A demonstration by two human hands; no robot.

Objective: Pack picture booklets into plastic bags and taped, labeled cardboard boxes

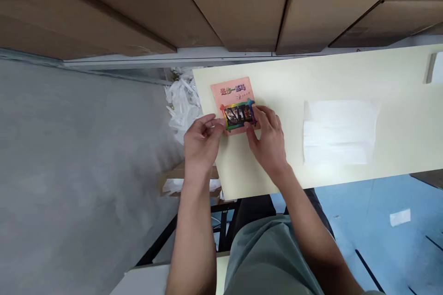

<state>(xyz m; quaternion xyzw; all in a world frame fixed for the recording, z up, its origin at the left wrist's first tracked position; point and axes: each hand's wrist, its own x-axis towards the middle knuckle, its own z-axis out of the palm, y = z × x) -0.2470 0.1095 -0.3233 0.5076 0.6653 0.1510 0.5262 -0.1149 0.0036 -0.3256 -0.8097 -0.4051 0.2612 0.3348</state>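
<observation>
A pink card (232, 93) with coloured lettering lies on the pale table (398, 78) near its left end. On the card's near part sits a small dark picture piece with a rainbow-coloured frame (238, 114). My left hand (201, 140) pinches the left edge of that framed piece with thumb and fingers. My right hand (268, 136) holds its right edge, fingers curled over the corner. Both hands grip the piece against the card.
A stack of clear plastic sleeves (339, 131) lies on the table right of my hands. Crumpled white wrappers (182, 103) pile up beyond the table's left edge. Cardboard boxes (242, 4) line the far side. Grey floor lies left, blue floor right.
</observation>
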